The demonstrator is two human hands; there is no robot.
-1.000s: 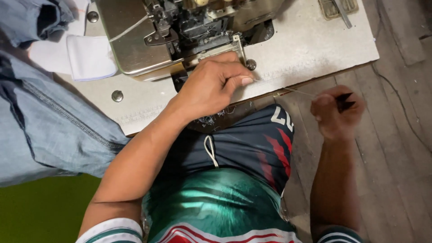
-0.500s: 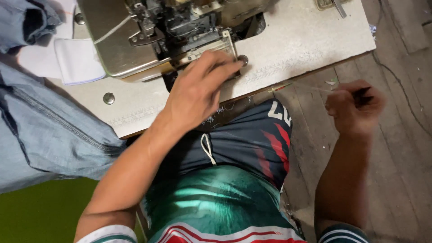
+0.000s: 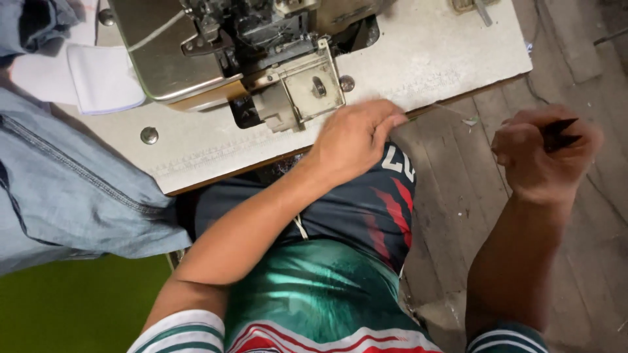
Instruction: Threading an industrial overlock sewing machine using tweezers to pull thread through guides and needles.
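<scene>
My left hand (image 3: 356,137) rests at the front edge of the white sewing table (image 3: 418,59), just below and right of the overlock sewing machine (image 3: 261,52), fingers curled and holding nothing I can make out. My right hand (image 3: 543,153) is off to the right, above the wooden floor, closed in a fist on a small dark pointed tool (image 3: 561,133) like thread snips. A thin thread seems to run from the table edge toward the right hand, but it is faint.
Blue denim fabric (image 3: 65,189) hangs over the table's left side, with a white cloth piece (image 3: 98,78) behind it. A green surface (image 3: 72,304) lies at the lower left. Wooden floorboards (image 3: 589,261) with thread scraps fill the right. My lap is under the table edge.
My left hand has slid off the machine's plate, down and right to the table's front edge. The right hand has moved further right, away from the table, still gripping the tool.
</scene>
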